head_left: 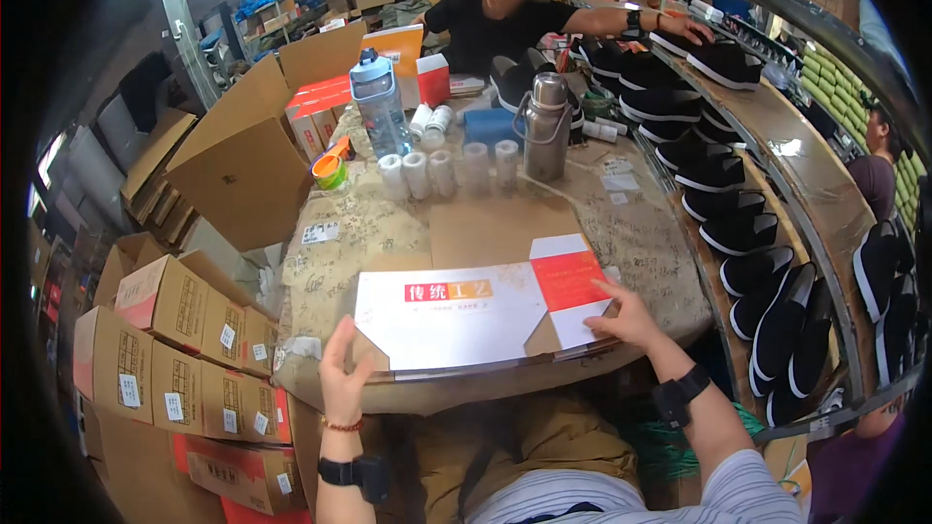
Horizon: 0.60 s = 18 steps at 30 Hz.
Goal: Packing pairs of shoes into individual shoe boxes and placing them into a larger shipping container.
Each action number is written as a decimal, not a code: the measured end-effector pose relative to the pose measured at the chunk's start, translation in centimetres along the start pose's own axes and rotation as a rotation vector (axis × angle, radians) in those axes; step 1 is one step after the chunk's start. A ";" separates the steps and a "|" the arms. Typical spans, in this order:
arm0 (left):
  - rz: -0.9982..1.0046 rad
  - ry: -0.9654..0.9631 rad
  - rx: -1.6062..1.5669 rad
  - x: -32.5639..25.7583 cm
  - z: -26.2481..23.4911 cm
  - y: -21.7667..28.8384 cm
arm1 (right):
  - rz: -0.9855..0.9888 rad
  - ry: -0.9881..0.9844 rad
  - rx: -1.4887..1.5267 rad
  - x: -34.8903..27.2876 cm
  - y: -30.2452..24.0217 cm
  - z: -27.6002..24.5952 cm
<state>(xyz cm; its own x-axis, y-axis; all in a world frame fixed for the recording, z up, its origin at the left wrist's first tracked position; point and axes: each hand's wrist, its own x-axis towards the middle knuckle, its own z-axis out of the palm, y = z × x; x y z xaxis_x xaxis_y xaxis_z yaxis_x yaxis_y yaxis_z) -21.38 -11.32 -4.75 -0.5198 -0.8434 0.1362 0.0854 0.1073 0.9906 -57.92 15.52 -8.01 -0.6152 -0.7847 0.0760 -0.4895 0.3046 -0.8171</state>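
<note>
An unfolded shoe box (451, 335), white with a red side panel and printed on its face, lies at the table's near edge in front of me. Bare brown cardboard (505, 228) stretches out behind it. My left hand (345, 364) is upright at the box's left corner, its thumb apart from the fingers and nothing held. At the other end, my right hand (626, 318) rests against the red and white side flap, with thumb and forefinger spread. Its remaining fingers are partly hidden.
Behind the cardboard stand clear rolls (442, 173), a water bottle (377, 97) and a steel flask (548, 131). Black shoes (723, 170) line the rack on the right. Packed cartons (180, 349) are stacked at left. Across the table a co-worker (505, 15) reaches toward the shoes.
</note>
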 end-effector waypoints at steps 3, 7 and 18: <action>0.260 -0.157 -0.101 -1.2 1.2 2.7 | 0.038 0.045 0.038 -0.7 -1.4 0.2; 0.756 0.071 0.513 -0.9 4.4 1.9 | -0.011 -0.061 -0.409 -2.2 -6.7 2.3; 0.175 -0.252 0.150 7.7 6.1 6.2 | -0.246 0.181 0.240 -3.0 -18.0 -6.4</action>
<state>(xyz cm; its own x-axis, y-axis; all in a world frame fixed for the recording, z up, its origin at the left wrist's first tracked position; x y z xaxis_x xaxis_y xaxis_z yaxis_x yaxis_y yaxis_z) -30.06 -13.99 2.50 -0.7039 -0.6505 0.2852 0.0757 0.3304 0.9408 -51.28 15.83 10.11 -0.6067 -0.7042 0.3688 -0.4907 -0.0332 -0.8707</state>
